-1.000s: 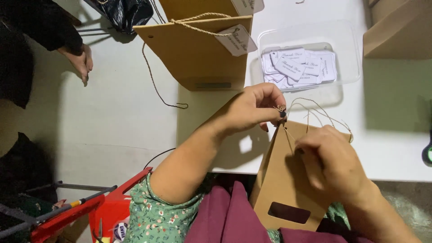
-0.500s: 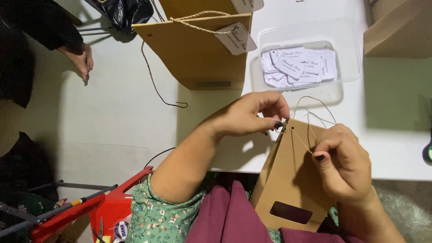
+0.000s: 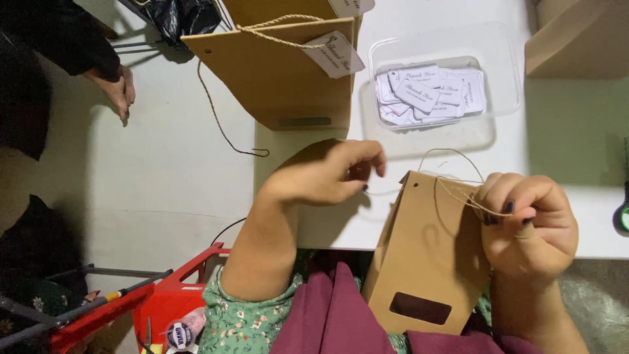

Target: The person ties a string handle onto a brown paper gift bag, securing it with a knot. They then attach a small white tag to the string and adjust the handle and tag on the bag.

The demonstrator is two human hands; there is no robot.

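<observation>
A brown paper bag (image 3: 426, 262) with a dark window stands upright against my lap at the white table's (image 3: 563, 144) front edge. Thin twine (image 3: 452, 157) loops out of a hole near its top. My right hand (image 3: 531, 226) is closed over the bag's top right corner, pinching the twine strands against it. My left hand (image 3: 324, 174) hovers just left of the bag top with its fingers curled together, and a faint strand of twine runs from its fingertips to the bag.
A second brown bag (image 3: 275, 78) with a twine handle and white tag lies further back. Beside it is a clear tub (image 3: 504, 72) of white tags. Another person's hand (image 3: 114, 88) rests at the left. A red crate (image 3: 164, 308) sits below.
My left hand has drawn away leftwards from the bag top, pulling twine along. My right hand has shifted up to the bag's top right corner and closed on the strands.
</observation>
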